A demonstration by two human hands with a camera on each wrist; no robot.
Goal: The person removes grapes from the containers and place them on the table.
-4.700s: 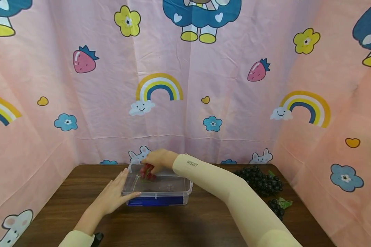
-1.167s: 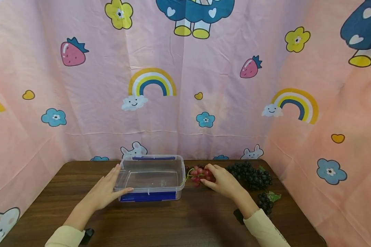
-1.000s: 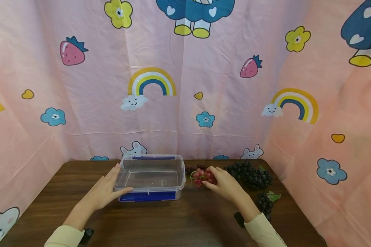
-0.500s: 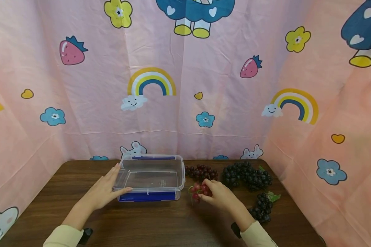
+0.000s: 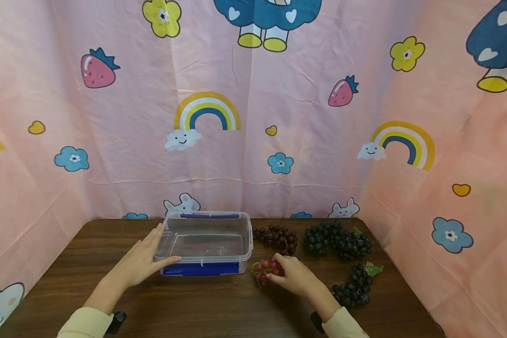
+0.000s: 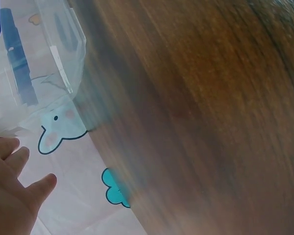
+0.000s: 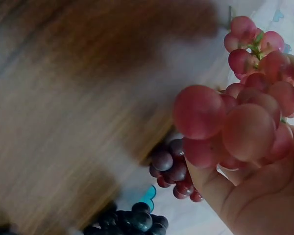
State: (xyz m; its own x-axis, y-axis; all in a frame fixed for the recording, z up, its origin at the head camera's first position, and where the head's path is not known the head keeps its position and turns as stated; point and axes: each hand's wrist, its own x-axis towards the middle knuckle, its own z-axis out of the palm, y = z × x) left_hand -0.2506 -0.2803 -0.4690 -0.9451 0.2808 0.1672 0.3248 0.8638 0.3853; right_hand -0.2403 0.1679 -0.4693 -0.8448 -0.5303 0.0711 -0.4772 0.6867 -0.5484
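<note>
A bunch of red grapes [image 5: 263,270] is held between the thumb and fingers of my right hand [image 5: 295,277], over the table just right of the container's front corner. In the right wrist view the pink-red grapes [image 7: 250,120] spill across the palm of the hand [image 7: 269,205], green stem showing. A clear plastic container [image 5: 200,268] with blue latches stands on the table, no fruit visible inside. Along its left side lies my left hand [image 5: 137,263], fingers extended and thumb at the front edge. The left wrist view catches those fingers [image 6: 41,188] beside the container [image 6: 63,54].
Behind the red grapes lies a dark red grape bunch [image 5: 280,237], beside the container's right side. Farther right is a large black grape bunch [image 5: 338,240]. A smaller black bunch [image 5: 355,286] with a green leaf [image 5: 373,269] sits near my right forearm. A printed curtain [image 5: 253,178] hangs behind the table [image 5: 186,305].
Earlier my right hand held the red grapes at the container; it has since carried them right, then toward the front edge, uncovering the dark red bunch. My left hand stays at the container.
</note>
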